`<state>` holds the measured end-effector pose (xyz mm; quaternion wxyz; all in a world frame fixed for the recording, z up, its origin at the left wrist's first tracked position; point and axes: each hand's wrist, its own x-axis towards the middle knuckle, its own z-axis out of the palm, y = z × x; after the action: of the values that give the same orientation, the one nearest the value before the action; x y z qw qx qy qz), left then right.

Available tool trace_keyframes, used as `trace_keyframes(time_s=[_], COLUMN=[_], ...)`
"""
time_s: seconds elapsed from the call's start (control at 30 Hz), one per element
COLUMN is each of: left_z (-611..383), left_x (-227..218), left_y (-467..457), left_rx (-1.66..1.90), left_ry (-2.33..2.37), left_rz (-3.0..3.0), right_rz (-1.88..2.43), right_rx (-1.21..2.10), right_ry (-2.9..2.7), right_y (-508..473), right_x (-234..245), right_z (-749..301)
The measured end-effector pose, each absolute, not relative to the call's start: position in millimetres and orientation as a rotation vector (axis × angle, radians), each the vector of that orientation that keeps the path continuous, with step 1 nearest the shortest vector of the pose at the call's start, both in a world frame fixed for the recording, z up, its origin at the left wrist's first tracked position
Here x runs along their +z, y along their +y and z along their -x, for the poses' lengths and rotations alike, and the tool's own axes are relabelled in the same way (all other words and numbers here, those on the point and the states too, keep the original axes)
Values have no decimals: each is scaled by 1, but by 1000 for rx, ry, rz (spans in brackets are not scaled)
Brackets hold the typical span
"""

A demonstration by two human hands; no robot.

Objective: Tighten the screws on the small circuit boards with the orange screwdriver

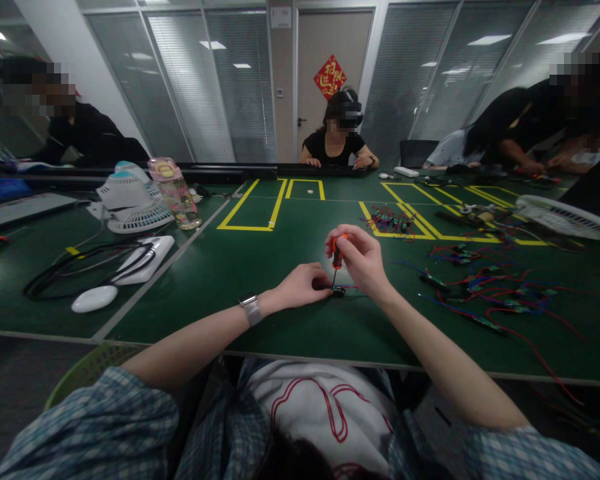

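My right hand (361, 259) is closed round a small screwdriver (335, 256) with an orange and black handle, held upright with its tip down on a small dark part (338, 291) lying on the green table (260, 267). My left hand (300, 285) pinches that part from the left and holds it on the table. A metal watch band is on my left wrist. Thin wires run from the part to the right.
Red, blue and black wired parts (485, 293) lie scattered at the right. A white puck (95, 299), a black cable coil (85, 263), small white fans (130, 200) and a pink bottle (176, 190) stand left. Other people sit around the table. Yellow tape (260, 207) marks boxes.
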<state>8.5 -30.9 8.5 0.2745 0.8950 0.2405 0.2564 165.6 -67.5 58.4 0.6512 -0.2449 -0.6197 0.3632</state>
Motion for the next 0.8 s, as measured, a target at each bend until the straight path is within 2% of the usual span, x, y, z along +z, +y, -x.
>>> trace_keyframes(time_s=[0.4,0.8], left_z=[-9,-9], left_x=[4,3], left_y=[-29,-29], left_rx=[711,703], left_ry=[654,655], left_rz=[-2425,-2440], right_rz=[530,534], right_rx=[1172,1173], right_ry=[-1260,-1241], right_y=[-67,-66], right_x=[63,62], right_z=[-169,-171])
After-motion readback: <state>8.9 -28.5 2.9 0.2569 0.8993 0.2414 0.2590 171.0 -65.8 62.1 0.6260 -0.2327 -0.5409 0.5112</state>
